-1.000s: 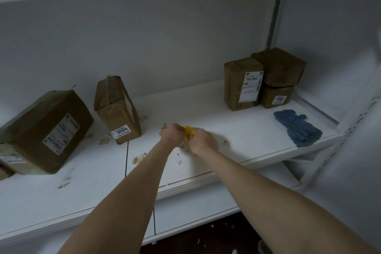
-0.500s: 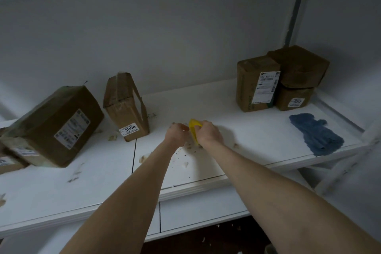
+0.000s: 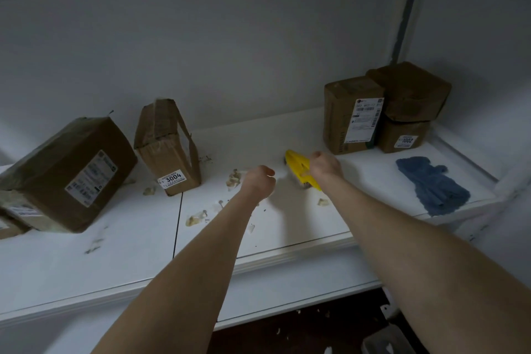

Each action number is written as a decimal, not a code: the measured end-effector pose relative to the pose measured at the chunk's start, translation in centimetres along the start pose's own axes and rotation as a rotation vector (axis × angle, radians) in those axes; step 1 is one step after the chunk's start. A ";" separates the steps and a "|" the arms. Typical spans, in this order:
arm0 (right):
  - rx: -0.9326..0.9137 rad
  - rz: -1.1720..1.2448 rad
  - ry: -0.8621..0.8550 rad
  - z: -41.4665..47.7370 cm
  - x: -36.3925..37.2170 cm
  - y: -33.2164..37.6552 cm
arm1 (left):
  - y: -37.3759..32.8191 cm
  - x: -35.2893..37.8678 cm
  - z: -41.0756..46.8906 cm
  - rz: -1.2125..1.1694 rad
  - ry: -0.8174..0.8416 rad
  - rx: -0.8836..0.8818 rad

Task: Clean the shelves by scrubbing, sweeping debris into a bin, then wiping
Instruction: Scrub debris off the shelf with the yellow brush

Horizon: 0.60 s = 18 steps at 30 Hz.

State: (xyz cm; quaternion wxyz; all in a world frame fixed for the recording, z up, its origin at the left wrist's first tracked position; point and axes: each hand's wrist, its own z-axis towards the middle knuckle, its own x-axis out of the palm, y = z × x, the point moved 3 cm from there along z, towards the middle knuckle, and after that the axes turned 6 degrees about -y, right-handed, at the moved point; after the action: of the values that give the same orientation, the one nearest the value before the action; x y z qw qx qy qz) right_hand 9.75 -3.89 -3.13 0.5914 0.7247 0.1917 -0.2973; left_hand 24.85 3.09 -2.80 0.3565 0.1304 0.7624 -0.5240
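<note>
White shelf [image 3: 287, 135] w/ debris [image 3: 234, 178], boxes, blue cloth [image 3: 431, 184].

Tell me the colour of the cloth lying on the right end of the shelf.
Blue: the cloth shows best in the head view.

Pretty dim and grey-blue overall, no glare anywhere. We get soft shadows under both forearms on the white shelf [image 3: 287, 135]. Wide-angle bending shows at the frame edges, and the lower right corner looks smeared.
</note>
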 end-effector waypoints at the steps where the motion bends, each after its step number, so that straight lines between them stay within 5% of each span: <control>1: 0.025 -0.014 -0.022 0.3 -0.8 -0.8 | -0.2 0.1 -0.1 0.022 -0.003 0.012; 9: -0.019 -0.398 0.182 -1.0 -1.8 -6.0 | -1.3 3.0 -1.3 0.182 0.102 0.112; 18: -0.275 -0.659 0.075 -2.3 -1.3 -5.1 | -1.5 4.6 -1.3 0.209 0.150 0.136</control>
State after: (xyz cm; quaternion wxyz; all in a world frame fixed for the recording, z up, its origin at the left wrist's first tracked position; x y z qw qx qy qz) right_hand 6.00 -0.37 -5.76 0.5483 0.5479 0.4748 -0.4168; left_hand 20.16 2.84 -4.56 0.3415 0.2719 0.7319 -0.5232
